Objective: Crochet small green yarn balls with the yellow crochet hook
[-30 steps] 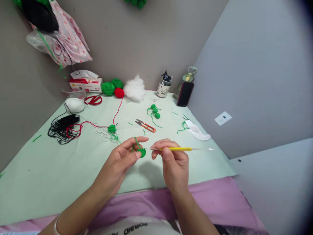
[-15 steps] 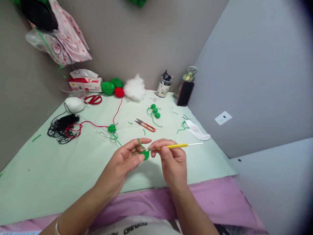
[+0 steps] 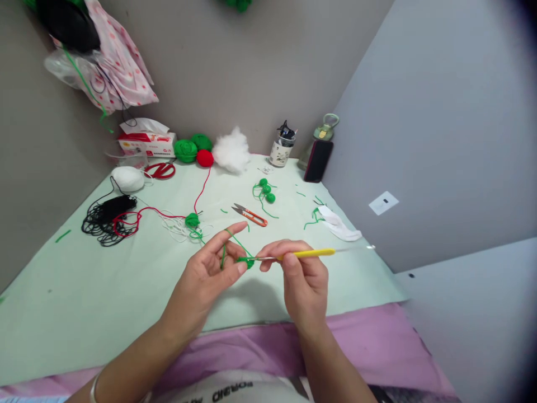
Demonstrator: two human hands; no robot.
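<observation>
Between thumb and fingers my left hand (image 3: 210, 267) pinches a small green crochet piece (image 3: 249, 263). Green yarn (image 3: 239, 239) runs taut from its raised index finger down to the piece. My right hand (image 3: 302, 280) grips a crochet hook (image 3: 314, 253) by its yellow handle, with the metal tip at the top of the green piece. The other metal end points right and is blurred. Beyond my left hand lies a small green yarn ball (image 3: 192, 220), from which a strand leads toward that hand.
Orange thread snips (image 3: 250, 215) lie ahead of my hands, with small green balls (image 3: 267, 190) behind. Left are black yarn (image 3: 109, 218), white yarn (image 3: 128, 179) and red scissors (image 3: 160, 170). White stuffing (image 3: 231, 150), a pen cup (image 3: 281, 151) and a phone (image 3: 319, 161) stand along the back.
My right hand has moved slightly right with the hook, its tip now at the piece. My left index finger has lifted up and left, stretching the yarn.
</observation>
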